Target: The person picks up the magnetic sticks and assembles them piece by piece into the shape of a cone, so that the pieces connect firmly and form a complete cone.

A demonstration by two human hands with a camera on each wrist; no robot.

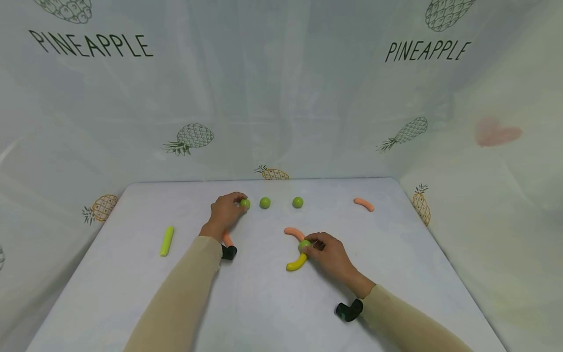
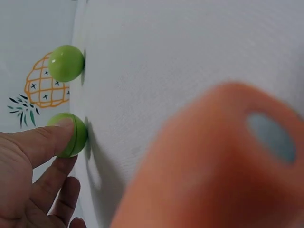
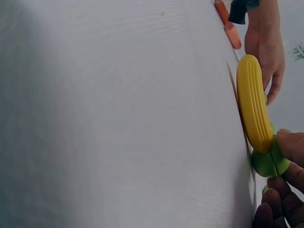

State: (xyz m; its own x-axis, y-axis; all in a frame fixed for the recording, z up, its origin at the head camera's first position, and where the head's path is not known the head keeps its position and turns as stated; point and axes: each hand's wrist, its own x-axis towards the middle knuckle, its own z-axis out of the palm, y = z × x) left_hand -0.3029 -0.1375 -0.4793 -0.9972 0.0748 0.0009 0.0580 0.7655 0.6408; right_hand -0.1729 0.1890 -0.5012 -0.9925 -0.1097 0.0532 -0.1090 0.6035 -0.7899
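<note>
At the back of the table, my left hand [image 1: 226, 210] pinches a green ball [image 1: 245, 204] between thumb and fingers; a seam line circles this ball [image 2: 76, 135] in the left wrist view. My right hand [image 1: 332, 256] pinches another green ball [image 1: 305, 246] nearer the middle. That ball touches a ridged yellow curved stick [image 3: 254, 102] on its near side. On its far side, an orange curved stick [image 1: 293, 232] lies against or very close to it. Under my left wrist is a second orange stick [image 1: 227, 239], partly hidden, large and blurred in the left wrist view.
Two more green balls [image 1: 265, 203] [image 1: 297, 202] stand in the back row, right of my left hand. A light green straight stick [image 1: 166, 241] lies at the left, and an orange curved stick [image 1: 364, 204] at the back right. A pineapple-print curtain [image 1: 281, 98] hangs behind the white table [image 1: 264, 313].
</note>
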